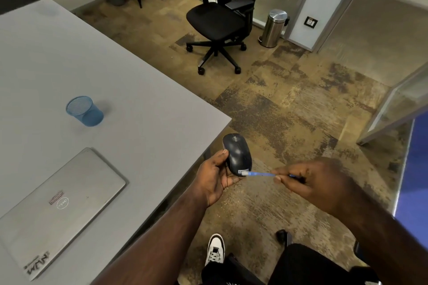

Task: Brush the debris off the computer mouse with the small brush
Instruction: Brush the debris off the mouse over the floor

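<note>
Left hand cups the computer mouse from below and from its left side, thumb pressed along the edge, so that the top shell stays bare and faces up towards me. I hold it off the table, just past the near right corner and over the carpet, I think so that whatever comes loose drops to the floor and not onto the laptop lying shut to the left, or near the blue mesh cup farther back. To the right, my right hand pinches the small brush by its blue handle, fingers closed tight round it like a pen. Its pale tip touches the near end of the mouse, beside the white label. Held low and nearly level, it lets me sweep along the shell.
</note>
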Tool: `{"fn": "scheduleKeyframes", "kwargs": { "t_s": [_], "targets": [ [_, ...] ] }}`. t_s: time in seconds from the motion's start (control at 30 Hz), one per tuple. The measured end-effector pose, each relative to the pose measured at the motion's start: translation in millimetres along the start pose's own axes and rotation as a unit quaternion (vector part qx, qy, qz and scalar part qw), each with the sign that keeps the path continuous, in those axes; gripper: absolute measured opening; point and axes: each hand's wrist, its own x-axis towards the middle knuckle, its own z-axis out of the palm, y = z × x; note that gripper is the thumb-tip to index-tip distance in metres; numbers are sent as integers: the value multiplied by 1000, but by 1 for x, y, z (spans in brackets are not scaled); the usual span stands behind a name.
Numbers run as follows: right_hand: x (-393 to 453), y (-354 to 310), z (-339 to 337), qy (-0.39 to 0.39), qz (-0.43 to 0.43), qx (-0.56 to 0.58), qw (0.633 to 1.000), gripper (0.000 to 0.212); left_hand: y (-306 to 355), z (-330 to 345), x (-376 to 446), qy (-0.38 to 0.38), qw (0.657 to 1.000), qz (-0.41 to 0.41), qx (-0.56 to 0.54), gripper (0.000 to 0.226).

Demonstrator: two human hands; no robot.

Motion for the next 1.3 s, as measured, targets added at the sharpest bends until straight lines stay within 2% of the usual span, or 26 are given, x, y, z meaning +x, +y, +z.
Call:
{"fn": "scheduleKeyframes", "kwargs": {
  "t_s": [0.07, 0.1, 0.17, 0.27, 0.3, 0.43, 0.5, 0.6, 0.77, 0.87, 0.97, 1.07, 1.17, 1.3],
  "targets": [
    [1, -3, 1, 80, -15, -3, 997, 21, -1, 2, 1, -3, 1000, -2, -2, 31],
    [2, -5, 2, 90, -18, -17, 996, 23, -1, 4, 2, -5, 1000, -3, -2, 32],
    [2, -9, 9, 54, -20, -55, 997, 24, -1, 6, 3, -6, 1000, 0, -1, 33],
    [-1, -8, 19, -40, -23, -107, 993, 24, -1, 5, 3, -7, 1000, 14, -6, 33],
    [-2, -7, 19, -39, -24, -97, 994, 24, 0, 5, 3, -7, 1000, 19, -7, 31],
    [-3, -10, 11, 54, -20, -4, 998, 20, 1, 4, 3, -10, 1000, 26, -7, 29],
    [-1, -14, 12, 48, -17, -6, 999, 18, 0, 5, 3, -15, 1000, 25, -10, 29],
    [-1, -12, 12, 52, 52, -18, 997, 20, 0, 7, 3, -20, 1000, 19, -7, 30],
    [0, 3, 3, 141, 139, 8, 980, 18, 3, 2, 5, -26, 999, 23, -14, 29],
    [2, -3, 5, 131, 109, 66, 983, 14, 3, 1, 5, -29, 999, 20, -17, 31],
    [9, -6, 5, 119, 104, 55, 986, 14, 2, 1, 5, -38, 999, 13, -20, 33],
    [18, 0, -1, 156, 119, 39, 980, 16, 3, 1, 3, -51, 999, 0, -17, 34],
    [23, -2, -2, 177, 88, 59, 978, 19, 2, -1, 3, -58, 998, -13, -16, 38],
    [22, -6, 2, 108, 40, 14, 993, 16, 2, -1, 3, -67, 997, -13, -26, 38]
  ]
}}
